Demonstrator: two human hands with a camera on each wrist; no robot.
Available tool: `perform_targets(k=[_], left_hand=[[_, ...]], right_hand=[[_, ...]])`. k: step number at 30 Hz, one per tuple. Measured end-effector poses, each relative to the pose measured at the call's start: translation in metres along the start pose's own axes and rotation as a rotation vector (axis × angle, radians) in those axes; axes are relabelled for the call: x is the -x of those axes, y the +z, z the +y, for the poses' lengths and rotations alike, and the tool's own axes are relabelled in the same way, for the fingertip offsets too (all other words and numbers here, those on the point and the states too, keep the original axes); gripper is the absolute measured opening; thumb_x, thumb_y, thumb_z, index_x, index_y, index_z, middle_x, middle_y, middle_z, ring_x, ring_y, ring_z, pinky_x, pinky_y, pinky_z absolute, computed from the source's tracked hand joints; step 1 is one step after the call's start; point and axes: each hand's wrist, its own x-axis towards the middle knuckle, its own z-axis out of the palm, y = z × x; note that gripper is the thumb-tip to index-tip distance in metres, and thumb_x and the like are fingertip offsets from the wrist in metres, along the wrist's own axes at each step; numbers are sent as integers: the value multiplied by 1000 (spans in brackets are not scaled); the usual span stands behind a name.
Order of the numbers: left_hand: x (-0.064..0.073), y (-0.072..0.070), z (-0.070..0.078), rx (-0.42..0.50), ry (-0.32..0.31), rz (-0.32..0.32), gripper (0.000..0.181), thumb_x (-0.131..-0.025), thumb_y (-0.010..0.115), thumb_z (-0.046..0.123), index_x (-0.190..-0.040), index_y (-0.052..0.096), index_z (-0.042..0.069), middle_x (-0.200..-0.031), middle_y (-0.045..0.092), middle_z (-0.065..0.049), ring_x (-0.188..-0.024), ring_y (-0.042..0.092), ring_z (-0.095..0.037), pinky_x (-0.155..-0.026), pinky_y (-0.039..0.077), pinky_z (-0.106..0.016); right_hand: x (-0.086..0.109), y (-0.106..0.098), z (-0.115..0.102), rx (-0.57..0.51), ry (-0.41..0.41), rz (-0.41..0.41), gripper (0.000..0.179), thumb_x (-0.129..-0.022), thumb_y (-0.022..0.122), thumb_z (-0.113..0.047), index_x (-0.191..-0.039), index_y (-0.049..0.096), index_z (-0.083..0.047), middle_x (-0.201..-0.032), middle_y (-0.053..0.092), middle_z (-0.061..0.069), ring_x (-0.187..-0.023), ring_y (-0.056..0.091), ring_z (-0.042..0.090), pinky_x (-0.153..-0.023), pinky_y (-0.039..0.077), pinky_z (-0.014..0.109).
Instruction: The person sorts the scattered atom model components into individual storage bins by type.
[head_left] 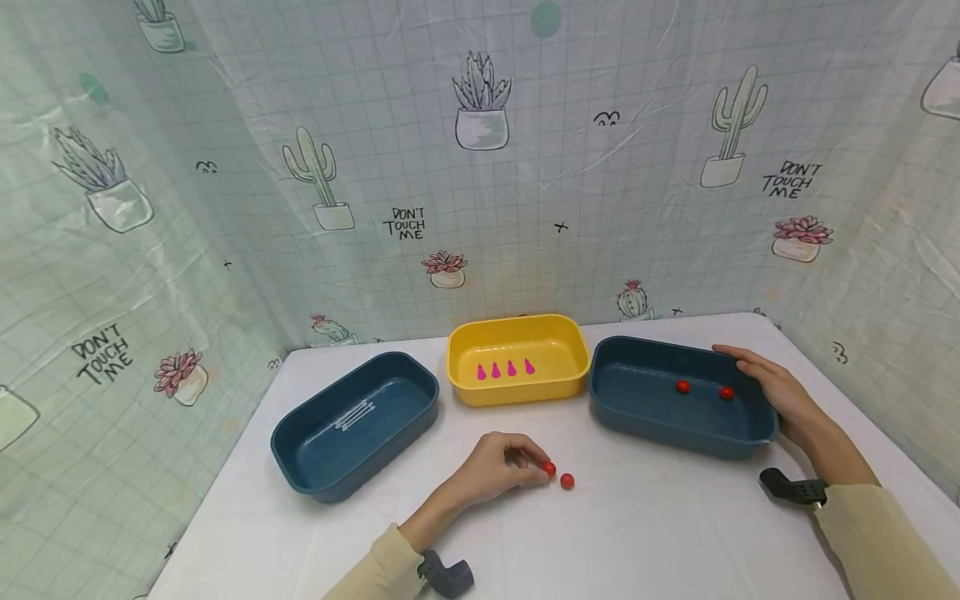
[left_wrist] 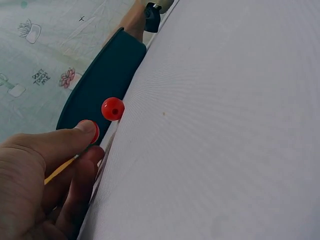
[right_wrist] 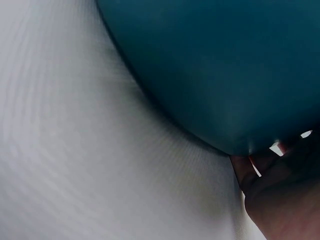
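My left hand (head_left: pixel 501 468) is low over the table's middle and pinches a red bead (head_left: pixel 550 469) between thumb and fingertips. Just right of it on the white cloth lies another red bead (head_left: pixel 567 481), whose dark hole shows in the left wrist view (left_wrist: pixel 113 108). At the far right, my right hand (head_left: pixel 783 396) holds the right end of a dark blue bin (head_left: pixel 675 425), its fingers round the outer wall at the back corner. Two red beads (head_left: pixel 683 387) lie apart inside that bin. In the right wrist view, the bin's wall (right_wrist: pixel 215 70) hides most of the fingers.
A yellow bin (head_left: pixel 517 392) with several pink pieces (head_left: pixel 496 370) stands at the back middle. Left of it, another dark blue bin (head_left: pixel 360 462), set at an angle, holds thin white sticks (head_left: pixel 354 415). Patterned cloth (head_left: pixel 480 192) hangs behind and at both sides.
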Motion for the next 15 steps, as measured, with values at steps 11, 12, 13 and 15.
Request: perform_targets(k=[11,12,13,15], left_hand=[[-1,1,-3,103,-25,18,18,-89,82,21,-106,77,24,-95,79,8,-81,69,-4,-59,56,-22],[-1,1,-3,107,-26,19,18,-89,82,20,-106,77,24,-95,79,7,-80,69,-4,-59,56,-22],[-1,1,-3,111,-26,20,18,-89,82,20,-106,77,24,-95,79,7,-80,68,-4,-59,56,-22],[-1,1,-2,117,-23,22,18,-89,82,20,-106,77,22,-95,79,5,-79,68,-5,-59,56,-22]], right_hand=[[0,0,2,-1,-7,-3,55,-113,25,-47,-165,27,-30,-176,11,4,-156,14,43,-124,15,68],[0,0,2,-2,-8,-3,55,-113,25,-47,-165,27,-30,-176,11,4,-156,13,43,-124,14,69],[0,0,3,-4,-8,-3,54,-113,25,-47,-165,27,-30,-176,11,4,-156,13,43,-124,14,69],[0,0,3,-7,-9,0,54,-113,25,-47,-165,27,-30,-176,11,4,-157,12,43,-124,13,70]])
